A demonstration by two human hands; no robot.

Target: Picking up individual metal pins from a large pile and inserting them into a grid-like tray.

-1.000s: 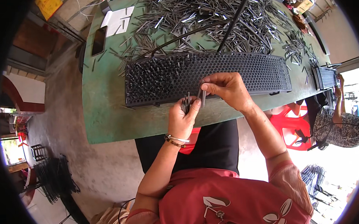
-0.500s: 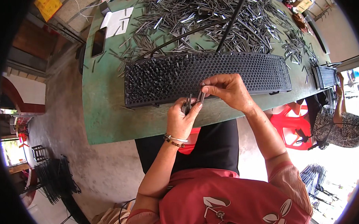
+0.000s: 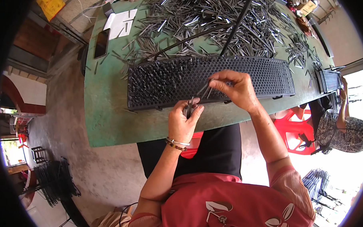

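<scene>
A long black perforated rack [image 3: 260, 72] lies across the green table [image 3: 109, 116], its left part filled with upright thin metal rods. My left hand [image 3: 183, 121] is closed around a small bundle of dark rods [image 3: 189, 107] at the rack's near edge. My right hand [image 3: 234, 87] is over the middle of the rack, with a single rod [image 3: 204, 88] pinched in its fingertips and slanting down toward the holes.
A big heap of loose metal rods [image 3: 210, 20] covers the far half of the table. Two long black bars [image 3: 236, 25] cross it. A phone [image 3: 101, 42] and papers [image 3: 120, 23] lie far left. Another person [image 3: 342, 128] sits at right beside a red plastic stool [image 3: 292, 127].
My right hand has moved from the bundle in my left hand up over the rack, carrying one rod. The left hand has stayed in place.
</scene>
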